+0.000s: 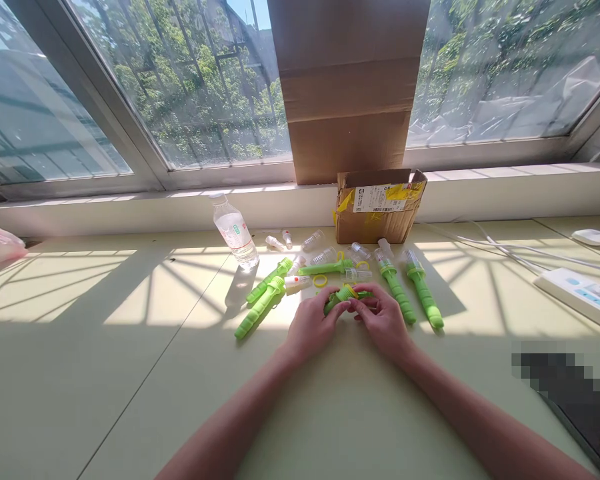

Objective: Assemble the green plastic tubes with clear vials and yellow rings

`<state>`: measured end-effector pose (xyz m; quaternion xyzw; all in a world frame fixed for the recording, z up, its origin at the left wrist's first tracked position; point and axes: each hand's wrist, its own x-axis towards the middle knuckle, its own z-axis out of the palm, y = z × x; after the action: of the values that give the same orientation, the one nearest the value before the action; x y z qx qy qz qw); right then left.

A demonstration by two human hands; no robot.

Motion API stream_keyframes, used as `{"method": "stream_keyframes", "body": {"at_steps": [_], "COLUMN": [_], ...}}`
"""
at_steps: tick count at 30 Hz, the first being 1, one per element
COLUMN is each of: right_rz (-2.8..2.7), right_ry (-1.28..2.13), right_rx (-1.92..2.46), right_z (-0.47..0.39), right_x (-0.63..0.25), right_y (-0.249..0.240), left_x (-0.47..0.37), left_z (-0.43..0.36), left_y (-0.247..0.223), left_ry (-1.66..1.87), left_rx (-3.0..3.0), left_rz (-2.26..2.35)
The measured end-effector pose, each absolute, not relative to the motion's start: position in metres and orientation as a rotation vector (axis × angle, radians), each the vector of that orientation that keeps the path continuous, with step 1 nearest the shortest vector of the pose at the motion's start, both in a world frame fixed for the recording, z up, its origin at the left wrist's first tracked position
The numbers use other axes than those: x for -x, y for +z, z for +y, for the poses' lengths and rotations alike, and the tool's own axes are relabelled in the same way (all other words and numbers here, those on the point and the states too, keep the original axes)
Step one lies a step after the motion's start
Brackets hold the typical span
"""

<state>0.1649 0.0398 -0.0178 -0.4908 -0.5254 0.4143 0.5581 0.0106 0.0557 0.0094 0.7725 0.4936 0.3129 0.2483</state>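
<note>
My left hand (316,321) is closed around a short visible length of green ribbed tube (333,300). A yellow ring (351,289) sits at the tube's end, and the closed fingers of my right hand (380,316) pinch at it; the fingertips partly hide the contact. More green shows behind my right fingers. Two green tubes (260,308) lie to the left, and another (325,268) lies just beyond my hands. On the right are two green tubes with clear caps (396,291). Loose yellow rings (320,281), clear caps (323,256) and small white bottles (297,283) are scattered beyond.
A clear bottle (236,235) stands at the back left. An open cardboard box (375,223) is by the window wall, below a cardboard sheet (350,100). To the right are a white power strip (577,293), cables (500,244) and a blurred dark object (570,393).
</note>
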Motion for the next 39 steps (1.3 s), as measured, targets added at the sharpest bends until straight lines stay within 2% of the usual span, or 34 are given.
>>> {"method": "stream_keyframes", "body": {"at_steps": [14,39], "right_rz": [-1.226,-1.189], "right_ry": [0.997,1.196], "right_rx": [1.144,1.061], "right_z": [0.041,0.043], "right_x": [-0.164,-0.17], "right_y": [-0.02,-0.012], "left_x": [-0.01,-0.006], "left_z": [0.058,0.058], "left_y": [0.022,0.025], "left_ry": [0.638,0.573], "left_rx": [-1.542,-1.473], "left_rz": [1.08,1.024]}}
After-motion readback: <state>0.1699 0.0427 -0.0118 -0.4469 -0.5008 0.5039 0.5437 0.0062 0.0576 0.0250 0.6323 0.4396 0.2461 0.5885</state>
